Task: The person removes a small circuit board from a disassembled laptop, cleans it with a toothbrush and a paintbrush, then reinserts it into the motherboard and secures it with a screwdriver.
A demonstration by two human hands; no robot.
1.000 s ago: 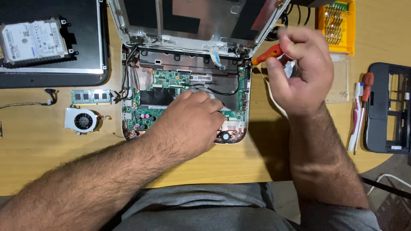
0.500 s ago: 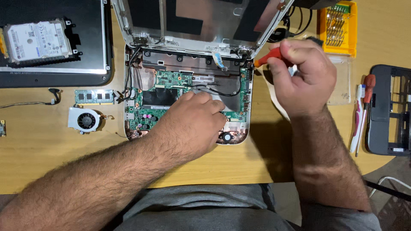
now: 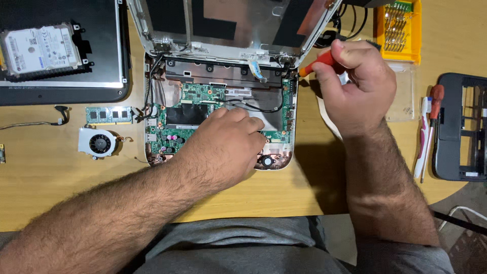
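Nearest the body, left hand (image 3: 223, 147) is pressing flat, fingers spread, on the opened laptop base (image 3: 218, 116), steadying its green circuit board (image 3: 175, 134). Right hand (image 3: 355, 86) is clamping an orange-handled screwdriver (image 3: 317, 63), tip angling toward the right hinge corner. Farther back, yellow bit case (image 3: 398, 30) is sitting on the worktop (image 3: 61, 182).
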